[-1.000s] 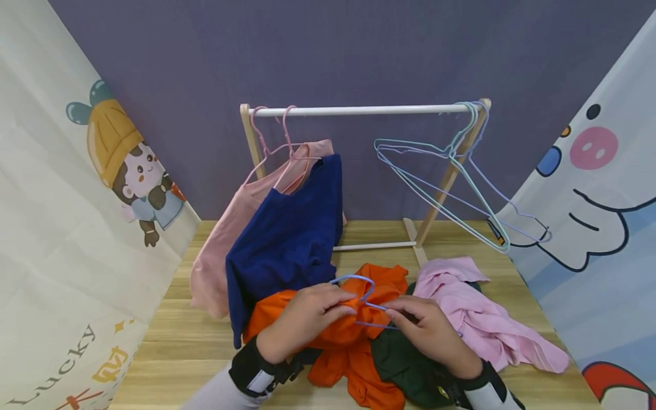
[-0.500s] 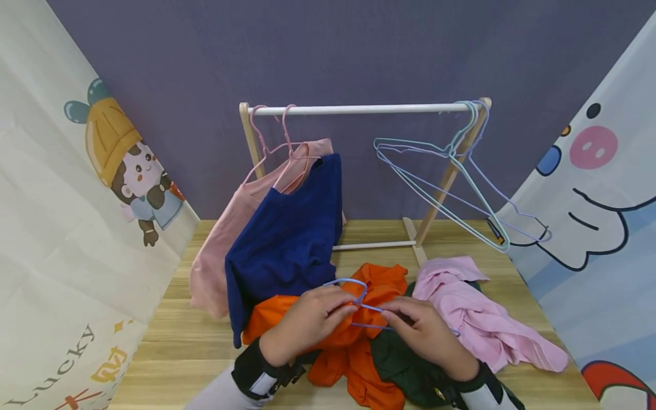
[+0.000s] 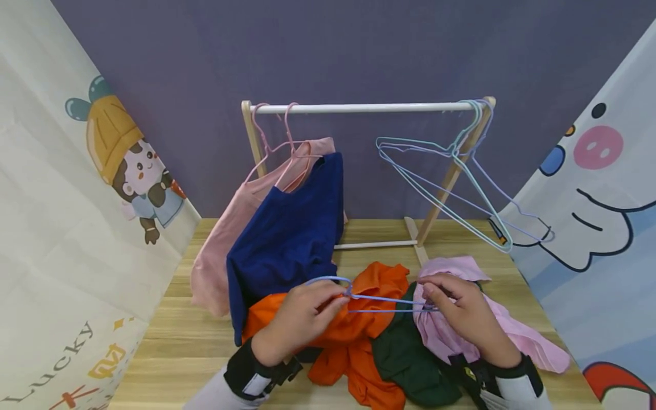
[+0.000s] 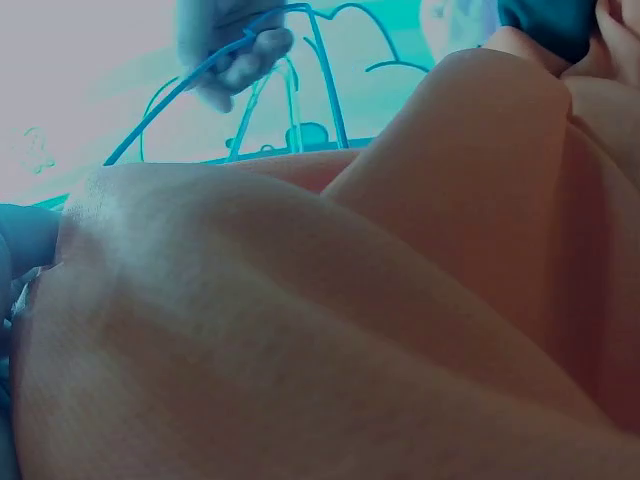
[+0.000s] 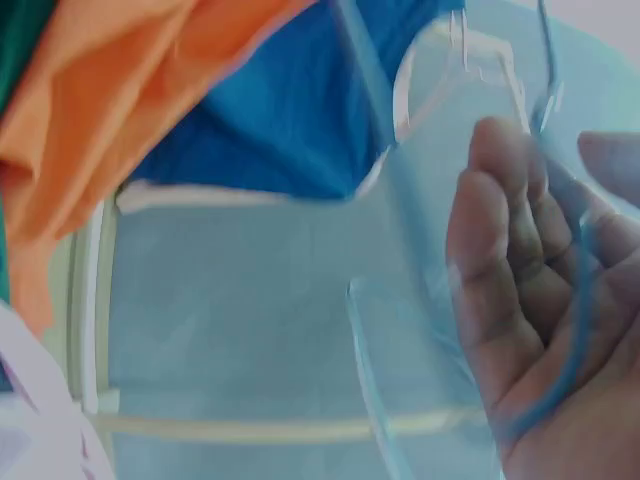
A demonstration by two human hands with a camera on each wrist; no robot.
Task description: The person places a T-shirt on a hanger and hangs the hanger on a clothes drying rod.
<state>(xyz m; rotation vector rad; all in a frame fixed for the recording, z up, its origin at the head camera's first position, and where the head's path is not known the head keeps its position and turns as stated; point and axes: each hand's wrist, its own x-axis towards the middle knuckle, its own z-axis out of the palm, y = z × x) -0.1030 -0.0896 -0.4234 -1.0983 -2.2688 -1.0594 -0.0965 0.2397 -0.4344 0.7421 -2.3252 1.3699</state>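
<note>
A blue-violet clothes hanger [image 3: 384, 298] lies nearly level over the heap of clothes, its hook pointing left. My left hand [image 3: 307, 313] pinches it by the neck below the hook, above the orange garment [image 3: 381, 285]. At the hanger's right end is my right hand [image 3: 463, 316], fingers loosely bent. In the right wrist view, the wire end curves across the palm of that hand [image 5: 560, 290], thumb and fingers apart. Under the hands lie a dark green garment [image 3: 410, 353] and a pink garment [image 3: 512, 330]. The left wrist view hides most of the left hand's grip.
Behind stands a rack with a white rail [image 3: 359, 108]. At its left hang a pink top [image 3: 220, 250] and a navy top [image 3: 292, 228] on pink hangers. Several bare hangers [image 3: 453, 154] hang at its right end. Printed curtains [image 3: 51, 228] flank the wooden table [image 3: 169, 336].
My right hand has slid right along the hanger to its end, over the pink garment. My left hand and the hook have shifted slightly left, so more wire shows between the hands.
</note>
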